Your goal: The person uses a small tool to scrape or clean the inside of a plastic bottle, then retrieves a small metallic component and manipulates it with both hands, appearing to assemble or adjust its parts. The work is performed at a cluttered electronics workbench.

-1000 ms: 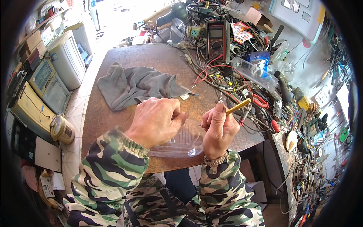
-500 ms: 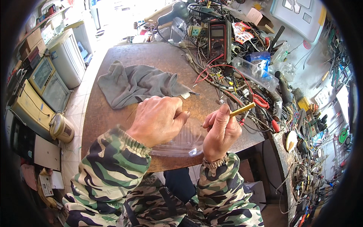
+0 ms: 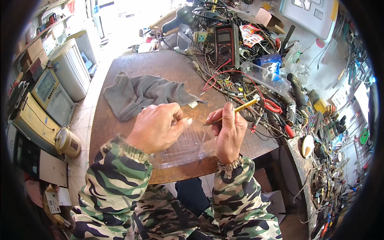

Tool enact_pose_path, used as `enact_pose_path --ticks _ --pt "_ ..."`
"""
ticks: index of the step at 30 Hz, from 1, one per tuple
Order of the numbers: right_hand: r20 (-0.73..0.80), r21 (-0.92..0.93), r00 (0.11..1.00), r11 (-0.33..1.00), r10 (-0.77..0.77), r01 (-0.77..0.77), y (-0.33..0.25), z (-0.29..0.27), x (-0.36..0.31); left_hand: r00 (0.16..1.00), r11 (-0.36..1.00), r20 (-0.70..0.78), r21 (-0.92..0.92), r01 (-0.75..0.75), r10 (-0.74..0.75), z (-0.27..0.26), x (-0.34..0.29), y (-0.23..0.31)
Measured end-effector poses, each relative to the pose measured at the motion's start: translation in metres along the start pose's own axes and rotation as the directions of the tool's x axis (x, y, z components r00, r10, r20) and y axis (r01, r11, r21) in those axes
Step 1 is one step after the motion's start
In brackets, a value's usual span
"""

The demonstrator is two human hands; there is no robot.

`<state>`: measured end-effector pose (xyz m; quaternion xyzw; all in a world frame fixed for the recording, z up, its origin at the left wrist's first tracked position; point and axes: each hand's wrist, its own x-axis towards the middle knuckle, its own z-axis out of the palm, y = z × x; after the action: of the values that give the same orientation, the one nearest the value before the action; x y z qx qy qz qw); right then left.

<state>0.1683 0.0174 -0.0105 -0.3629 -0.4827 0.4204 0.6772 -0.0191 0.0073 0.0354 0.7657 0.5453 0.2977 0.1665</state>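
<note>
A clear, ridged plastic container (image 3: 186,146) sits low over the near part of the table, its outline faint against the brown top. My left hand (image 3: 158,127) is closed at the container's left side, knuckles up, thumb pointing right; the fingertips are hidden beneath the hand. To the right of the container, my right hand (image 3: 229,134) grips a slim yellow pencil (image 3: 246,105) between thumb and fingers. Its dark pointed end faces left toward the container, while the blunt end sticks out to the upper right.
Beyond my left hand lies a crumpled grey cloth (image 3: 146,94) on the table (image 3: 120,138). A multimeter (image 3: 226,45) with red leads, tangled cables and red-handled pliers (image 3: 273,106) crowd the right side. A lidded bucket (image 3: 67,142) stands on the floor at left.
My right hand has turned the pencil, so its pointed end now shows on the left. Both hands have shifted slightly left, and the plastic container's angle has changed.
</note>
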Motion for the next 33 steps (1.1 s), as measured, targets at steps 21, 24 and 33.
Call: enact_pose_path --ticks 21,24,33 --pt "0.289 0.062 0.956 0.998 -0.041 0.024 0.006 -0.003 0.022 0.997 0.991 0.053 -0.13 -0.041 0.048 0.006 -0.003 0.006" --pt "0.281 0.061 0.958 0.998 -0.052 0.036 0.006 -0.002 0.021 0.997 0.987 0.033 -0.143 -0.069 0.074 0.008 -0.003 0.003" --pt "0.295 0.065 0.954 0.997 -0.052 0.034 0.009 -0.003 0.023 0.994 0.981 0.022 -0.17 -0.097 0.103 0.008 -0.003 0.001"
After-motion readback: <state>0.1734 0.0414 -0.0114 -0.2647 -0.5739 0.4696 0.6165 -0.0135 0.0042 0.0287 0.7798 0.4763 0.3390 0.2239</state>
